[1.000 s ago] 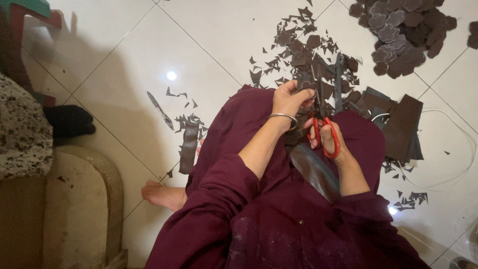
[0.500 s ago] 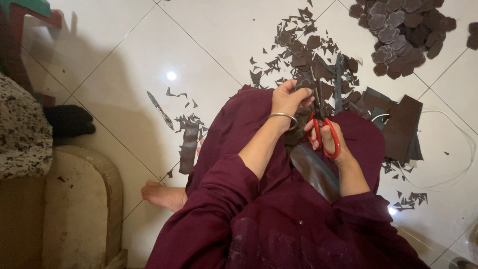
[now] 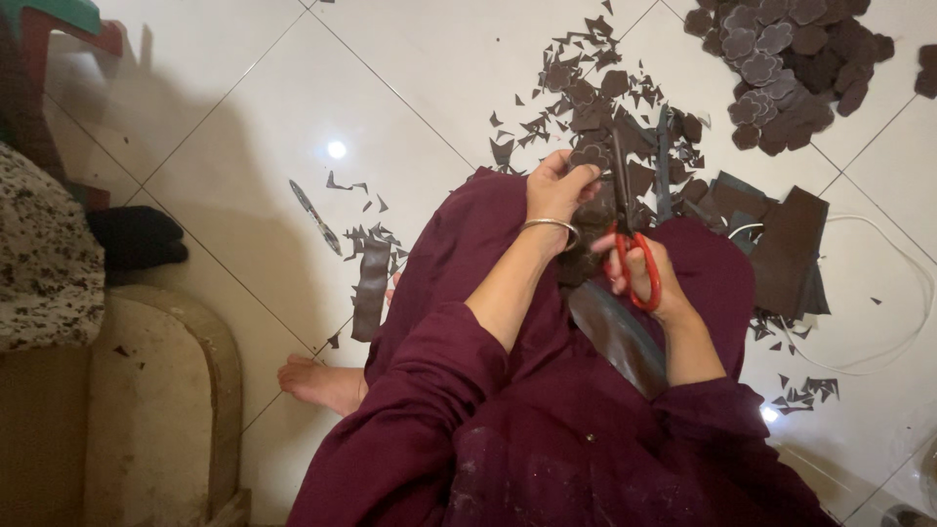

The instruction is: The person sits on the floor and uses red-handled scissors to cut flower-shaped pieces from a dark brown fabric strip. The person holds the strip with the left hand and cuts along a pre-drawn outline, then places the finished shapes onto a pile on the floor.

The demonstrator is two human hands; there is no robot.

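Observation:
My left hand (image 3: 558, 185) pinches a small dark brown piece of material (image 3: 590, 156) above my lap. My right hand (image 3: 639, 271) has its fingers through the red handles of a pair of scissors (image 3: 630, 242), whose blades point up at that piece. A long dark strip (image 3: 615, 337) lies across my maroon-clothed lap under both hands. A metal bangle sits on my left wrist.
Dark offcuts (image 3: 595, 88) litter the white tiled floor ahead. A heap of cut scalloped shapes (image 3: 781, 59) lies top right. Flat dark sheets (image 3: 786, 249) and a white cord (image 3: 903, 293) are at right. A loose strip (image 3: 371, 288) and a thin blade-like tool (image 3: 314, 215) lie left, near a beige cushion (image 3: 156, 410).
The scissors and both hands have shifted only slightly; the cutting on the small piece goes on in the same spot.

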